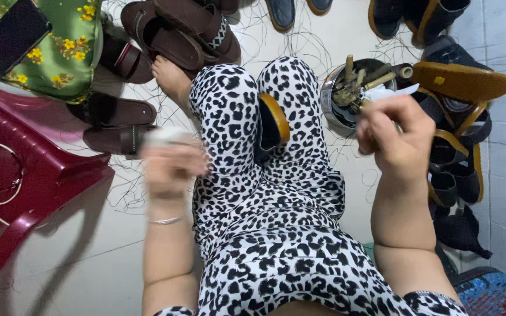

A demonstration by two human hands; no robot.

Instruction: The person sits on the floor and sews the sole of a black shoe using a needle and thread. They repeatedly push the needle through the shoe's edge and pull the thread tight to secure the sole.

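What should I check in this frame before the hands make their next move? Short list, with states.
1. Sandal wedged between the knees: ok, it sits upright in the gap.
2. Right hand grip: ok, closed on a white piece; what it is, cannot tell.
3. Left hand grip: cannot tell, motion-blurred, something pale at its fingertips.
4. Metal tool bowl close by: ok, just beyond the right hand.
5. Loose threads on the floor by the left hand: not ok, tangled.
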